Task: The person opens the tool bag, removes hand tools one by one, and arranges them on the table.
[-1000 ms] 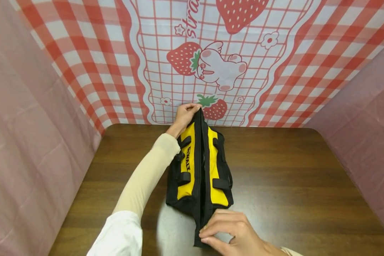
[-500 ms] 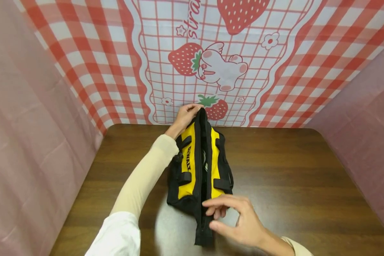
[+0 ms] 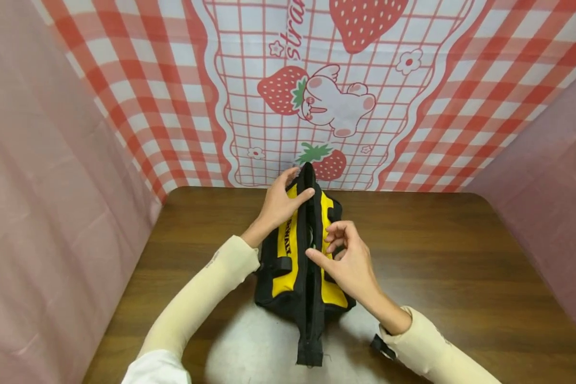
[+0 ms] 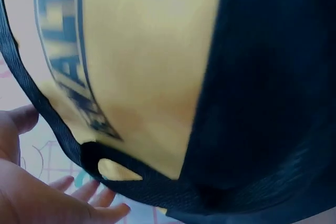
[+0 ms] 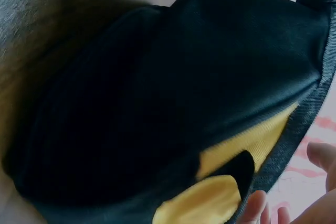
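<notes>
A black and yellow tool bag (image 3: 283,285) with lettering on its left side stands lengthwise on the table. Its zipped top is parted in a narrow slit, dark inside with a small pale item barely showing. At the bag's far left edge is my left hand (image 3: 279,205), thumb reaching over the slit and fingers spread along the outer side. My right hand (image 3: 352,261) is at the right edge, its thumb stretched across the slit and its fingers loosely bent by the yellow panel. Both wrist views show relaxed fingers close around the black rim (image 4: 50,116), thumbs apart from it.
The brown wooden table (image 3: 437,256) has a pale glare spot in front of the bag. A strawberry-print cloth (image 3: 331,101) hangs behind, and pink curtains (image 3: 62,213) close off both sides. A black strap (image 3: 383,346) shows at the right sleeve.
My right hand lets go of the near zip end and moves up along the bag's right edge. My left hand leaves the far corner and comes slightly nearer. The slit has widened.
</notes>
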A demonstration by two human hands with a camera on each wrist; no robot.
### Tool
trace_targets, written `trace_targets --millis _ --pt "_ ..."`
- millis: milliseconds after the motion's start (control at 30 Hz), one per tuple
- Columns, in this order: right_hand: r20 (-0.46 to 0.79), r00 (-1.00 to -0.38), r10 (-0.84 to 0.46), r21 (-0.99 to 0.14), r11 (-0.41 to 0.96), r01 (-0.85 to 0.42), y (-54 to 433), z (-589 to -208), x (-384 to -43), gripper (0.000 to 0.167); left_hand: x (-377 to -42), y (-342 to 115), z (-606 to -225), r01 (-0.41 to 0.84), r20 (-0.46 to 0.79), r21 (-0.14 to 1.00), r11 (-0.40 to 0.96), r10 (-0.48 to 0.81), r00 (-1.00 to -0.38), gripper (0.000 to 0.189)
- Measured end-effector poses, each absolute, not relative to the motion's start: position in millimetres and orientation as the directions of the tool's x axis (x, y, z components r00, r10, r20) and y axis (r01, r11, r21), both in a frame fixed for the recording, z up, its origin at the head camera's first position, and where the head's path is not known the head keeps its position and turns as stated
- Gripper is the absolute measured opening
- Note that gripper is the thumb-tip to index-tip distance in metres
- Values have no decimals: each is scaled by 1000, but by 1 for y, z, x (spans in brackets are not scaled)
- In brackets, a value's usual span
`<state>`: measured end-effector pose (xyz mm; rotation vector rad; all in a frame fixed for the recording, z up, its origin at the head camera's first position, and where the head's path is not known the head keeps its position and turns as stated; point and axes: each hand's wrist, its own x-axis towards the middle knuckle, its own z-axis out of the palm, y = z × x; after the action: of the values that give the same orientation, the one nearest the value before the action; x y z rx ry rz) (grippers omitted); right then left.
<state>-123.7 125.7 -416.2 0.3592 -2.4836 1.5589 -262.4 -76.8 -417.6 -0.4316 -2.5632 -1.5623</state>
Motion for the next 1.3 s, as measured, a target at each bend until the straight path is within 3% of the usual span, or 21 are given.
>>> trace_targets --millis 200,600,833,1300 --pt "269 -958 -100 -851 441 -285 123 -425 -123 55 -249 -75 -423 272 213 861 429 181 -960 76" --pt "379 -920 -104 -847 360 -390 134 -431 -118 47 -248 -88 -413 316 293 831 458 122 -948 47" --pt "383 -922 -62 -877 288 -384 149 -428 -113 47 -250 -99 -408 322 344 797 510 54 -937 35" --pt "349 -937 -21 -898 278 -341 175 -413 -106 50 -242 -133 -397 402 425 719 567 99 -900 32"
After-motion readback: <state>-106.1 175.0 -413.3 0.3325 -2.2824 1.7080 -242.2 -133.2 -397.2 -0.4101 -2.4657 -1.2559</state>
